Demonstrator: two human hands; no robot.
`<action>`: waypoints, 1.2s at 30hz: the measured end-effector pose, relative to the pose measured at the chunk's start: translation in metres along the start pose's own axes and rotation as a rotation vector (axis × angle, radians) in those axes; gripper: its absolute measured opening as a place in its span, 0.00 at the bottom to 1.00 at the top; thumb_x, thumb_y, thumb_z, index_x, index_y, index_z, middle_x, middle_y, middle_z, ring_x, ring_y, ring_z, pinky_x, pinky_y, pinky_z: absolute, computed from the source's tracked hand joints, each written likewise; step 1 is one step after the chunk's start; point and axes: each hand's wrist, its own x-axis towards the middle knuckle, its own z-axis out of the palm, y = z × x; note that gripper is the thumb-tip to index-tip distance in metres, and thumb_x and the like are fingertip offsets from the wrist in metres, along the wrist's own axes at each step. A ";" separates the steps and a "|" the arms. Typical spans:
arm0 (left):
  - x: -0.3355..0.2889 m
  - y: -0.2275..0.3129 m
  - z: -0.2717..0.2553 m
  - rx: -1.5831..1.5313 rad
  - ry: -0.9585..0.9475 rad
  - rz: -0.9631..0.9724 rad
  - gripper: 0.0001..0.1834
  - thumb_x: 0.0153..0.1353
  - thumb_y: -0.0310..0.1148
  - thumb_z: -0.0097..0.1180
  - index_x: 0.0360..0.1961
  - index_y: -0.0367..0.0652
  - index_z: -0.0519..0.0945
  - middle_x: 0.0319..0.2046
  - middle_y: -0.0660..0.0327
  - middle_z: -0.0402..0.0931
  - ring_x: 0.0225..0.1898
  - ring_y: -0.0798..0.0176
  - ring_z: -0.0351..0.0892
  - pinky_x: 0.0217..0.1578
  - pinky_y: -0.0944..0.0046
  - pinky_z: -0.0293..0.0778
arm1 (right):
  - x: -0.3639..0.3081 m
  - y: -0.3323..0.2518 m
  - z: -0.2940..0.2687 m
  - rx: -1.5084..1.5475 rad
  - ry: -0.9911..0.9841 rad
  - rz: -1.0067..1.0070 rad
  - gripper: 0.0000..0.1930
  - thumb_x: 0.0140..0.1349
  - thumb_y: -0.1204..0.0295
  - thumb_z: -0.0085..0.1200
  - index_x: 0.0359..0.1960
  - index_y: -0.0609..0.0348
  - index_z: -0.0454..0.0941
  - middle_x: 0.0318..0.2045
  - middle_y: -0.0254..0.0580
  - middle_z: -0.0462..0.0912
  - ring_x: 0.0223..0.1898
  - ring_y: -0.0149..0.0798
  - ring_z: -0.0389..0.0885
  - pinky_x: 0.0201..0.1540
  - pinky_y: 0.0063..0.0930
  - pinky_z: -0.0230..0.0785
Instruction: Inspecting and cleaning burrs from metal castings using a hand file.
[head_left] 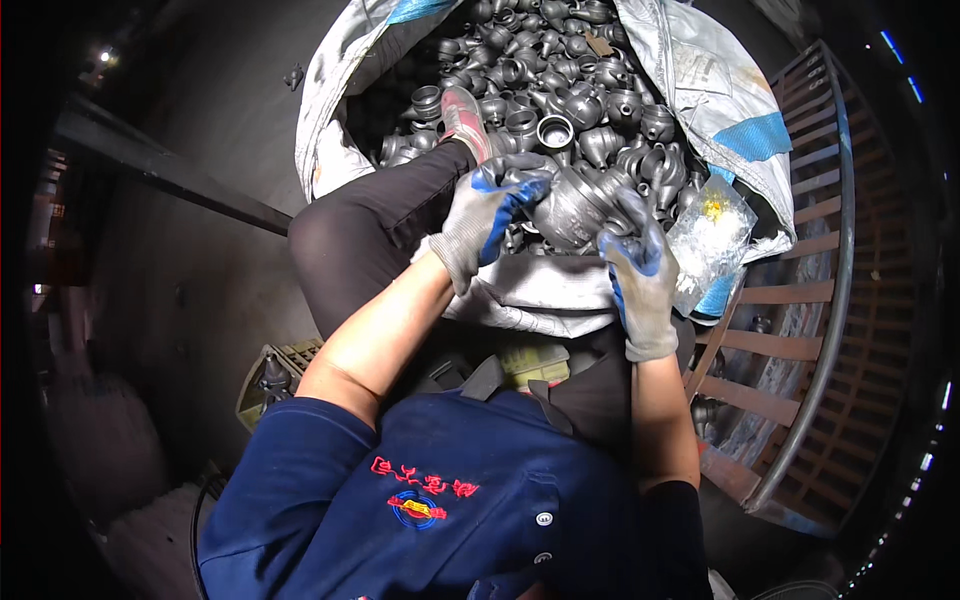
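A dark grey, bell-shaped metal part [575, 210] with a ridged rim is held up between my two hands, over the near edge of a big white sack [545, 310]. My left hand [500, 200], in a grey glove with a blue palm, is closed on its left end. On its right side, the gloved fingers of my right hand [640, 260] are bent round it. The sack is full of similar dark metal parts [600, 145], heaped loosely, some showing round hollow mouths. Fingertips on the far side of the held part are partly hidden.
My left leg with a red and grey shoe [462, 120] rests on the heap. Clear plastic film [712, 235] lies over the sack's right edge. A metal-barred crate [810, 350] stands at the right; a yellowish crate [250, 390] holding dark parts sits at lower left.
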 end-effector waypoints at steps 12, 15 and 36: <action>0.003 -0.019 -0.015 -0.405 -0.271 -0.243 0.25 0.64 0.47 0.46 0.58 0.44 0.65 0.51 0.58 0.70 0.51 0.66 0.71 0.43 0.68 0.73 | 0.016 0.001 -0.017 -0.049 -0.105 0.199 0.08 0.49 0.79 0.52 0.32 0.64 0.78 0.20 0.28 0.75 0.19 0.21 0.69 0.22 0.15 0.62; 0.004 -0.049 0.009 -0.697 -0.353 -0.465 0.25 0.64 0.51 0.42 0.51 0.41 0.70 0.46 0.52 0.74 0.45 0.61 0.76 0.48 0.59 0.74 | 0.014 -0.010 -0.006 -0.410 -0.231 -0.169 0.12 0.45 0.79 0.53 0.34 0.68 0.76 0.30 0.38 0.79 0.31 0.31 0.76 0.38 0.24 0.70; -0.009 -0.018 0.001 -1.857 -0.494 -0.801 0.17 0.59 0.44 0.48 0.45 0.46 0.73 0.49 0.57 0.71 0.51 0.54 0.69 0.56 0.49 0.61 | -0.044 0.003 0.023 0.200 0.211 0.148 0.09 0.59 0.76 0.50 0.42 0.61 0.75 0.21 0.26 0.72 0.15 0.16 0.62 0.15 0.10 0.50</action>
